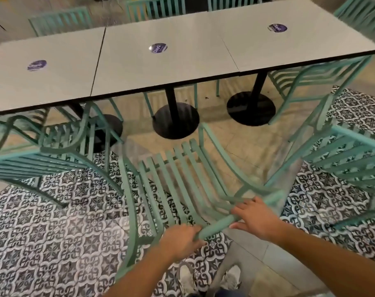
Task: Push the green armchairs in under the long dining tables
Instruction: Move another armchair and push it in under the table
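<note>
From the head camera, a dining hall: a floor (54, 243) of black-and-white patterned tiles near the person gives way to plain beige tiles under a long grey table (161, 67) made of three tops set end to end, each with a round purple sticker (158, 48) and a black pedestal base (175, 121).

The green armchair (182, 179) being handled stands just in front of the person, pulled out from the middle section of the table, its slatted seat pointing toward the middle pedestal and well short of the table edge. It appears blurred and somewhat skewed, its back rail running from lower left to upper right.

The left hand (180, 239) grips the lower-left part of that top rail, fingers (196, 229) curled round it. The right hand (255, 215) holds the rail further up to the right, thumb below and fingers over it. Both are about equally near; the chair lies straight ahead of them, the table beyond.

A second armchair (43, 146) on the left has its front tucked partly under the table, and a third (353, 153) on the right stands out from it. More chairs line the far side.

The coming push should run forward toward the middle pedestal, with the chair squared first so its arms slip under the edge.
</note>
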Demonstrator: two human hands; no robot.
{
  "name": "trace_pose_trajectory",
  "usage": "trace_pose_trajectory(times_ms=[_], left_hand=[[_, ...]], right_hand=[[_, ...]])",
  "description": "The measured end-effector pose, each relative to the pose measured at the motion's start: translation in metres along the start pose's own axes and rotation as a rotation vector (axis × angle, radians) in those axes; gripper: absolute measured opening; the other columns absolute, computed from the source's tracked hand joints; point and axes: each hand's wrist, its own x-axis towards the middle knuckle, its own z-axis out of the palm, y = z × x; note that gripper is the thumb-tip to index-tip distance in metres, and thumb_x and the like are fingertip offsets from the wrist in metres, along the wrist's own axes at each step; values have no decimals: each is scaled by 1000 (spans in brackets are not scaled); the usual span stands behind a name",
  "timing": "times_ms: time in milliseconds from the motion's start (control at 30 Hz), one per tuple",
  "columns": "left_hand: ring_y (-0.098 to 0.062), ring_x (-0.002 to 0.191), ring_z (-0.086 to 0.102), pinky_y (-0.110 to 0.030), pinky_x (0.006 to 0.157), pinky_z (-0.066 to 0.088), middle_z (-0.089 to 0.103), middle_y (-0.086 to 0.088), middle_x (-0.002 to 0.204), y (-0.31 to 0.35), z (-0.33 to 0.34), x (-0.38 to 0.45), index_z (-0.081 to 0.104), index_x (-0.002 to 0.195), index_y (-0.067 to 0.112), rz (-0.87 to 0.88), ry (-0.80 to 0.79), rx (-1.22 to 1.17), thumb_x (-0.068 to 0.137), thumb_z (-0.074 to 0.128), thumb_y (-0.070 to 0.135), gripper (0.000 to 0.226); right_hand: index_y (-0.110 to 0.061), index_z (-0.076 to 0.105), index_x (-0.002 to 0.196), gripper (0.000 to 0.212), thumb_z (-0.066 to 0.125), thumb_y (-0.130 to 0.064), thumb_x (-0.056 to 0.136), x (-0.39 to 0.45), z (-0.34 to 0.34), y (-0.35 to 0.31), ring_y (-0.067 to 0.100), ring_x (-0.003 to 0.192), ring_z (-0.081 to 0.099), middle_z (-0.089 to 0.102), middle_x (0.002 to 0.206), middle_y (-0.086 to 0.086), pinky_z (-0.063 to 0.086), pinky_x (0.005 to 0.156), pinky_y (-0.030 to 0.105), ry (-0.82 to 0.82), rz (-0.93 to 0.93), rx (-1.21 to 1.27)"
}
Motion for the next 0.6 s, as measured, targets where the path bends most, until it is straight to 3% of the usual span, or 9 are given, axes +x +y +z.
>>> trace_pose_trajectory(times_ms=[67,167,300,400,467,533,600], left_hand=[[-11,81,62,-26,75,54,64,6,95,-25,-6,-12,52,129,27,4,-9,25,97,48,46,38],[-13,83,60,-31,80,54,64,5,97,-58,-17,-28,53,129,26,0,-42,49,96,49,48,40],[-10,89,59,-33,86,53,65,6,106,-91,-14,-51,54,127,34,3,-78,35,93,49,51,39],[-15,109,61,-34,93,52,60,3,130,-113,-3,-65,51,130,39,12,-73,91,88,45,56,45],[-19,119,58,-36,99,48,58,1,134,-121,2,-70,50,130,39,10,-65,115,89,44,56,45],[-20,116,60,-36,99,49,60,0,130,-120,4,-75,51,129,37,-8,-43,122,92,44,54,41],[-14,97,66,-32,87,55,66,1,115,-114,4,-81,54,125,33,-52,21,55,94,40,57,42]], right_hand=[[-33,56,115,98,-14,-83,68,12,-9,-28,17,112,56,63,117,-10,34,92,37,-37,15,64],[-33,46,130,102,-13,-79,60,26,-18,-65,17,123,48,56,130,-7,27,103,37,-88,56,131],[-29,44,132,127,-36,-82,47,35,-12,-103,22,120,51,56,130,-4,31,100,40,-77,64,119],[-28,47,124,111,-25,-80,57,37,-5,-129,23,117,53,58,126,-3,32,99,42,-77,87,113],[-28,47,122,104,-20,-78,60,37,-1,-139,23,117,53,58,126,-3,32,99,42,-102,91,95],[-31,46,125,94,-12,-79,68,36,0,-141,22,118,53,58,127,-5,32,100,42,-101,101,80],[-34,43,131,81,-1,-78,79,34,-1,-139,18,122,51,56,131,-7,31,104,40,-120,112,103]])
